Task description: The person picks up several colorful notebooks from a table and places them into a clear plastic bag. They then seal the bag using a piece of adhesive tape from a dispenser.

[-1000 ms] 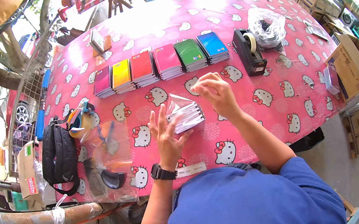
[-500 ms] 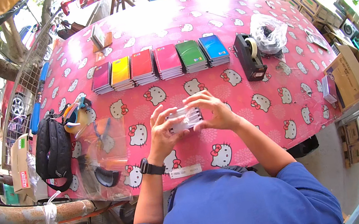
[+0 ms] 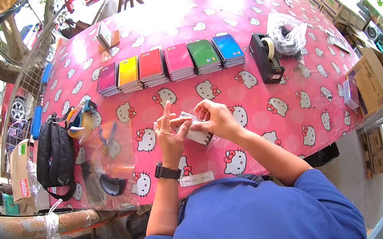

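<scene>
A small stack of spiral notebooks (image 3: pixel 202 137), pale-sided with dark coils, rests tilted on the table in front of me. Clear plastic wrap (image 3: pixel 189 117) rises from its upper end. My right hand (image 3: pixel 217 120) pinches this plastic between thumb and fingers, just above the stack. On the other side, my left hand (image 3: pixel 170 132) has its thumb and some fingers closed at the plastic, while one finger points up. The hands partly cover the stack. Beyond them stand several notebook piles in a row, among them a yellow pile (image 3: pixel 128 73) and a green pile (image 3: pixel 204 56).
A black tape dispenser (image 3: pixel 267 61) stands right of the piles, beside a crumpled clear bag (image 3: pixel 286 33). At the left lie a black bag (image 3: pixel 56 158) and clear plastic sheets (image 3: pixel 117 150). A cardboard box (image 3: pixel 372 82) sits by the table's right edge. A paper strip (image 3: pixel 197 179) lies near me.
The stack has turned from level to tilted. My right hand has gone from spanning its side to pinching the plastic, and my left hand has drawn its fingers together, one raised.
</scene>
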Demonstrator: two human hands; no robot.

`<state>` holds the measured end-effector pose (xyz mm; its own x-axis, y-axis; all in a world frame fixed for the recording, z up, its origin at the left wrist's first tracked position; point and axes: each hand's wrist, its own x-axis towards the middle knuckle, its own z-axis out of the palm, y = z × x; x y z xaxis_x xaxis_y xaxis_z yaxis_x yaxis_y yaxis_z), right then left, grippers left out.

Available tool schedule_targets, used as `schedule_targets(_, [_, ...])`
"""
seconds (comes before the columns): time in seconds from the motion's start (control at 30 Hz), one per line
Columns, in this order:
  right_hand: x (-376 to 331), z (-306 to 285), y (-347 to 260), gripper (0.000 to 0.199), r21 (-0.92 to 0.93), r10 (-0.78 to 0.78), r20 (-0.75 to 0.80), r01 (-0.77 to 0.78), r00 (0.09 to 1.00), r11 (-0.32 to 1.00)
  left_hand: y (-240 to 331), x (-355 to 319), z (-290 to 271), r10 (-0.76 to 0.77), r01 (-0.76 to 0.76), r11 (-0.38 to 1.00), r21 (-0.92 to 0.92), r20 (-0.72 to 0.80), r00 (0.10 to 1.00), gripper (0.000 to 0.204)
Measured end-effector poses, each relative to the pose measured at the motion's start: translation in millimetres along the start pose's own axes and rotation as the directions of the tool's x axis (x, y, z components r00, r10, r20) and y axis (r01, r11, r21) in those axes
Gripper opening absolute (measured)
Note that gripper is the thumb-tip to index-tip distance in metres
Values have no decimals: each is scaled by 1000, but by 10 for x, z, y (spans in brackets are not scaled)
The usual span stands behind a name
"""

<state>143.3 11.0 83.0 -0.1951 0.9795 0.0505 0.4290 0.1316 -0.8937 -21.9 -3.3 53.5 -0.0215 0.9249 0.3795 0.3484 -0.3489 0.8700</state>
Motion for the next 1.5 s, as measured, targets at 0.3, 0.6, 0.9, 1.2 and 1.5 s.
schedule_targets(0.3, [247,-70,245,20,248,163,195,-209,967,946,215,-452,-17,299,-374,782,499,227,927,60])
schedule_targets(0.6, [432,-1464,1014,23,10,-2,-690,13,724,1000,228,-474,-50,126,-334,776,535,388,913,70])
schedule_targets(0.9, [587,-2505,1984,26,-54,304,-710,-479,636,876,278,-429,27,130,-324,794,514,378,917,72])
schedule_targets(1.2, [-87,-2058,2037,20,513,530,-580,-229,619,827,281,-442,1,115,-305,815,492,380,918,74])
schedule_targets(1.5, [411,-1116,733,16,396,186,231,-267,955,879,289,-452,-27,66,-279,789,547,375,925,76])
